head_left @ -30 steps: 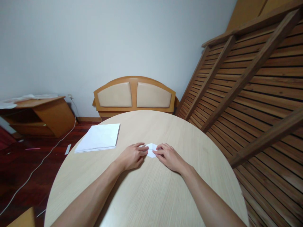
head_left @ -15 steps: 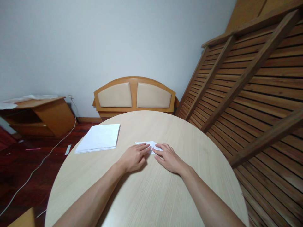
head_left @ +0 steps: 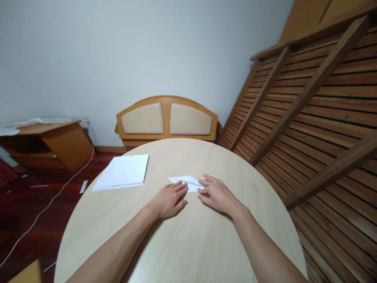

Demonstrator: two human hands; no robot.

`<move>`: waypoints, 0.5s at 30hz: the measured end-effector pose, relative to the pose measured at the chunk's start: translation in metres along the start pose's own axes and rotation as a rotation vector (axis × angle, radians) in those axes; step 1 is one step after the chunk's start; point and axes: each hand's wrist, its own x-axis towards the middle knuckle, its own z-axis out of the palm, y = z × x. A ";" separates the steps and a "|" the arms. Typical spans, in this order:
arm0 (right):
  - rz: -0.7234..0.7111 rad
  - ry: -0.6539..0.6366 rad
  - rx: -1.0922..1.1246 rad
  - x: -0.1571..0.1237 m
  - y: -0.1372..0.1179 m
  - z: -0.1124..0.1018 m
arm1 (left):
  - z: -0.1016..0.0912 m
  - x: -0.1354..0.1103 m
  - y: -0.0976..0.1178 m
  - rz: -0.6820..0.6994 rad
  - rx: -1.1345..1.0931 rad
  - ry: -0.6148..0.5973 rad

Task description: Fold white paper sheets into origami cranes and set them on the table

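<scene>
A folded sheet of white paper (head_left: 190, 183) lies flat on the round table (head_left: 182, 243), with a slanting seam between its flaps. My left hand (head_left: 171, 199) rests palm down, its outstretched fingertips on the paper's left part. At the opposite end, my right hand (head_left: 217, 195) touches the paper with its fingers, which are apart and slightly bent. Part of the paper's near edge and its right tip are hidden under the hands.
A stack of white paper (head_left: 122, 171) sits on the table's left side. Beyond the table stands a padded headboard (head_left: 167, 118). Wooden slats (head_left: 294, 114) lean on the right. A cabinet (head_left: 64, 143) and a white cable (head_left: 54, 198) are at the left.
My right hand has slid to the right along the paper, and its fingers have spread. The hands are farther apart, so more of the paper's seam shows. The left hand has barely moved.
</scene>
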 end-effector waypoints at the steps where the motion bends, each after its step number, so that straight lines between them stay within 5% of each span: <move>1: -0.013 0.005 0.008 0.000 0.000 0.000 | 0.000 0.000 0.000 -0.004 -0.003 0.006; 15: -0.114 0.018 0.246 0.002 -0.025 0.001 | 0.003 0.003 -0.002 -0.105 -0.044 0.101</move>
